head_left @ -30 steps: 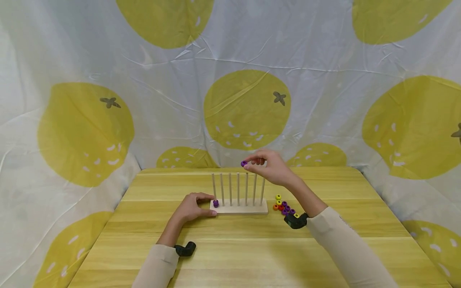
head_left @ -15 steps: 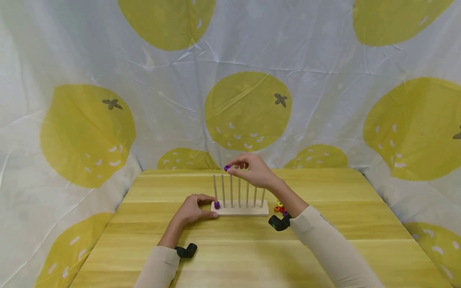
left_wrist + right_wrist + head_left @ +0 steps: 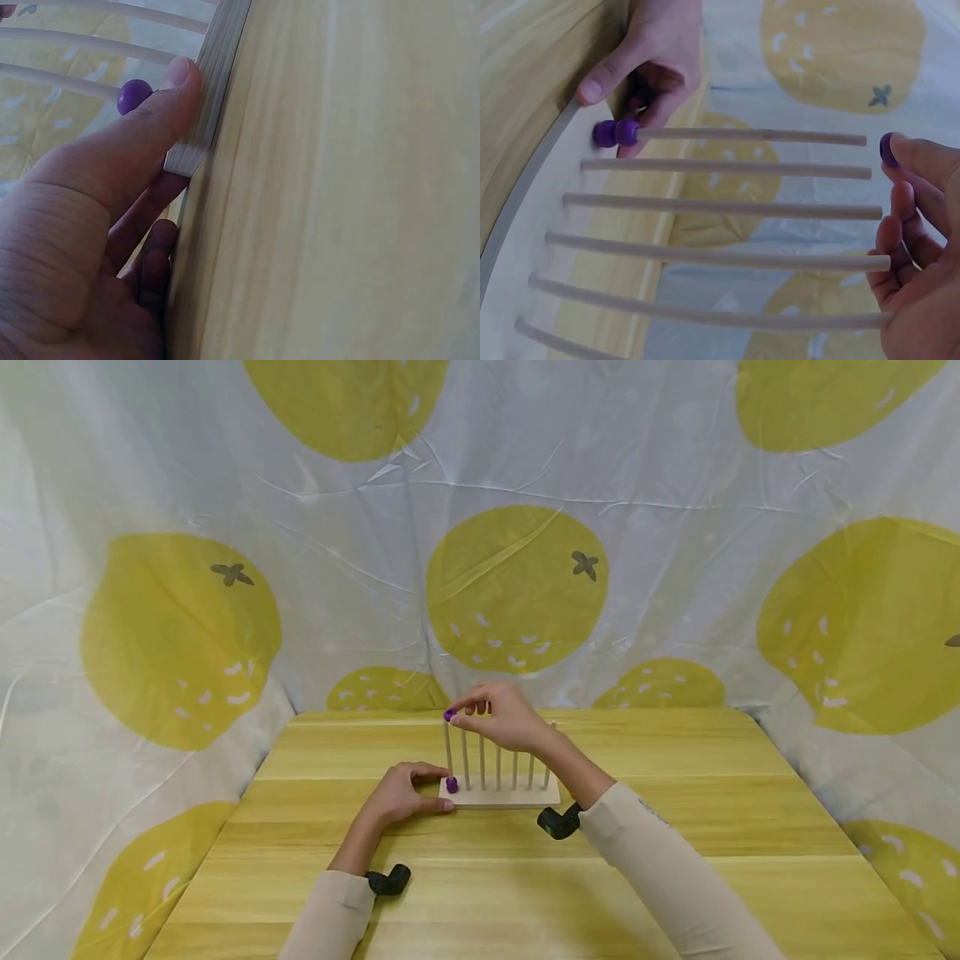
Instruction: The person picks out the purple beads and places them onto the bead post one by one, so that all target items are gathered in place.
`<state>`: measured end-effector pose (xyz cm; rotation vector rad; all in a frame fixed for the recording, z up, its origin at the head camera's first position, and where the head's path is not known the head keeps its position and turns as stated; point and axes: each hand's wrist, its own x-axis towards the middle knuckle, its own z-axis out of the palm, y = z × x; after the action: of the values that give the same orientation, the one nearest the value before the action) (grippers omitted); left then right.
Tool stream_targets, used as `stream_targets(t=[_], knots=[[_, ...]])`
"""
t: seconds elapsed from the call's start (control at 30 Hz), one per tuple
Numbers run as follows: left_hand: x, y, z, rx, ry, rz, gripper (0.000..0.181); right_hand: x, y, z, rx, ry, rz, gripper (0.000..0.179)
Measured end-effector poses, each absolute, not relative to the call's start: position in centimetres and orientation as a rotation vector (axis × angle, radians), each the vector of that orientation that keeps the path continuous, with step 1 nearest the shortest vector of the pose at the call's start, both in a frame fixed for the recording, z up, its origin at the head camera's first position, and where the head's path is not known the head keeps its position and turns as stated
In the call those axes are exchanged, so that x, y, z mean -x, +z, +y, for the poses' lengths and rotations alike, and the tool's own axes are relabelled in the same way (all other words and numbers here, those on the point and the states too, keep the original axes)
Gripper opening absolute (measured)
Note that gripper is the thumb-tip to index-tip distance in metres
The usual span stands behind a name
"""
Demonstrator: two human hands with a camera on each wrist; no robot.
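A pale wooden peg rack (image 3: 498, 797) with a row of upright pegs stands on the table. My left hand (image 3: 401, 793) grips its left end, the thumb (image 3: 161, 101) on the front edge and fingers behind. Two purple beads (image 3: 616, 133) sit stacked at the foot of the leftmost peg (image 3: 757, 136). My right hand (image 3: 498, 718) pinches another purple bead (image 3: 450, 715) between thumb and index finger at the top of that same peg. In the right wrist view this bead (image 3: 889, 150) is just off the peg's tip. The other pegs in view carry no beads.
The wooden table (image 3: 465, 893) runs back to a hanging cloth (image 3: 352, 593) printed with big yellow fruit. My right forearm (image 3: 577, 768) crosses in front of the rack's right end and hides nearly all of the loose beads there.
My right hand has moved left along the peg tops with the purple bead, from the right-hand pegs to the leftmost one. Its forearm now covers the loose beads. The left hand has stayed put.
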<state>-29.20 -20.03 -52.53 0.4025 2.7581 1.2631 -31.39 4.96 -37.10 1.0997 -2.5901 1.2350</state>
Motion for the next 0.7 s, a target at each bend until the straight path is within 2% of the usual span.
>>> stream_targets(t=[0.7], knots=[[29.18, -52.39, -20.02, -0.387, 1.253, 2.753, 0.057, 31.3, -37.4, 3.93, -1.094, 1.176, -2.658, 0.017]])
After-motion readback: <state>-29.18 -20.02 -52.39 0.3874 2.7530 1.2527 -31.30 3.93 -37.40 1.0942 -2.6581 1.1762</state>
